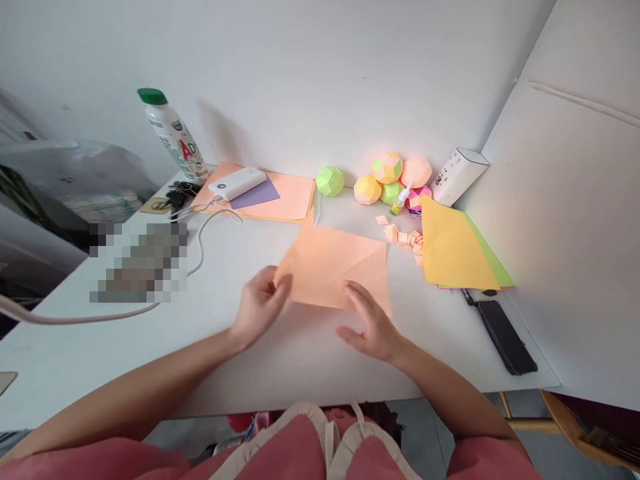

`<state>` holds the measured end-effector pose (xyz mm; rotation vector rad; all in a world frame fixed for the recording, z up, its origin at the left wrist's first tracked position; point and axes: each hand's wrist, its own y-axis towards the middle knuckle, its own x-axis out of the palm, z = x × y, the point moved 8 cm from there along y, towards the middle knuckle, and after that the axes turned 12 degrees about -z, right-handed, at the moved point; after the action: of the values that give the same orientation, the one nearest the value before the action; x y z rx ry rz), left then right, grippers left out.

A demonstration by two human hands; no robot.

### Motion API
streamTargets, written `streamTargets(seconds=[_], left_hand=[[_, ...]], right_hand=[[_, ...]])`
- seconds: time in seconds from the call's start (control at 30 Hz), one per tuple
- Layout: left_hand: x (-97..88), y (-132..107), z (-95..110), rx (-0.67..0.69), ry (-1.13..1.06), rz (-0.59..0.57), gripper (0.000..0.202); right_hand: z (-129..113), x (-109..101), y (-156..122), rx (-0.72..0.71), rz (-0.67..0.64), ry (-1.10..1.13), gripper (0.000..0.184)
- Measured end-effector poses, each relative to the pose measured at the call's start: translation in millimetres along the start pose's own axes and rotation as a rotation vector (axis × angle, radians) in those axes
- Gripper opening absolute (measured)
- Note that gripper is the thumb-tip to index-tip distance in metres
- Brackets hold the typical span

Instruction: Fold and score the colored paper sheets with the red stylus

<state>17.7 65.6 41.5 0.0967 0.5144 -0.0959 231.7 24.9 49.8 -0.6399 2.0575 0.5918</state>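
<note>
A peach-orange sheet of paper [335, 263] lies over the white table in front of me, its near edge lifted a little and a faint slanting crease on its right part. My left hand [263, 303] pinches the sheet's left edge between thumb and fingers. At its near right side is my right hand [370, 323], open, thumb and fingers apart, the fingertips over or touching the paper; I cannot tell which. Small folded peach paper pieces [407, 239] lie just beyond the sheet's right corner.
Several faceted paper balls [387, 168], a glue bottle [400, 200] and a white box [460, 177] stand along the wall. Yellow and green sheets [455, 250] and a black phone [506, 337] lie right. At left are a power bank [237, 183], its cable [201, 247] and a drink bottle [175, 140].
</note>
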Motion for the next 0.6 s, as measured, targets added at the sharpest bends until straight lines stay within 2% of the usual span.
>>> streamTargets(seconds=[0.07,0.13,0.2,0.27,0.3,0.33,0.4,0.5,0.53,0.6], left_hand=[[24.1,-17,15,0.092,-0.032,-0.134,0.032],[49.6,-34,34,0.268,-0.068,-0.338,0.024],[64.5,-49,51,0.455,-0.062,-0.482,0.02],[67.4,-56,59,0.576,-0.028,-0.516,0.025],[65.2,-55,58,0.599,-0.002,-0.491,0.023],[61.4,-52,56,0.602,0.028,-0.449,0.019],[49.2,-41,46,0.567,0.088,-0.324,0.017],[21.0,-14,22,0.474,0.143,-0.101,0.015],[9.1,-4,12,0.435,0.163,-0.016,0.021],[-10.1,18,-10,0.299,0.264,0.084,0.058]], right_hand=[[-12,25,1,-0.031,-0.167,0.059,0.101],[-17,41,2,-0.047,-0.247,0.104,0.108],[-14,45,5,-0.033,-0.229,0.154,0.086],[-8,40,9,0.006,-0.16,0.19,0.047],[-4,36,11,0.019,-0.128,0.193,0.03],[-2,31,13,0.021,-0.105,0.186,0.024],[0,21,16,-0.016,-0.09,0.166,0.031],[7,8,17,-0.089,-0.147,0.221,0.04],[13,3,16,-0.087,-0.181,0.256,0.042],[32,-4,11,-0.03,-0.256,0.29,0.047]])
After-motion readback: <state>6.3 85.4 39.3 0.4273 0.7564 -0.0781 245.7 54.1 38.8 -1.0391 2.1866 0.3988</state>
